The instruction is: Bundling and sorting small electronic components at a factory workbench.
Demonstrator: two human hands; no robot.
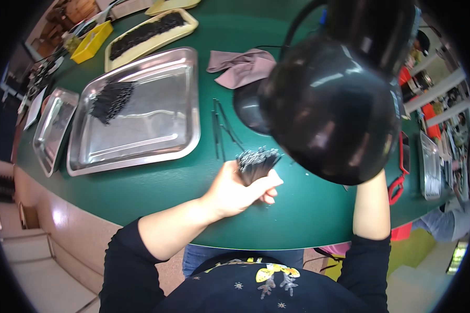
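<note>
My left hand (244, 192) is closed around a thick bundle of thin black rods (256, 164), whose pale ends point up and away from me. Just beyond it, several loose black rods (218, 133) lie on the green table (167, 188). The black lamp shade (334, 109) covers my right hand; only the forearm (372, 208) shows below its rim, so its fingers are hidden. Over to the left, a pile of similar black rods (112, 100) rests in the upper left part of a large metal tray (188, 104).
A grey cloth (245, 67) lies by the lamp's base (250, 107). At the far left are a cream tray (192, 25) of dark pieces, a yellow bin (92, 41) and a small metal tray (42, 148). Red-handled tool (397, 190) and another metal tray (430, 167) sit at the right.
</note>
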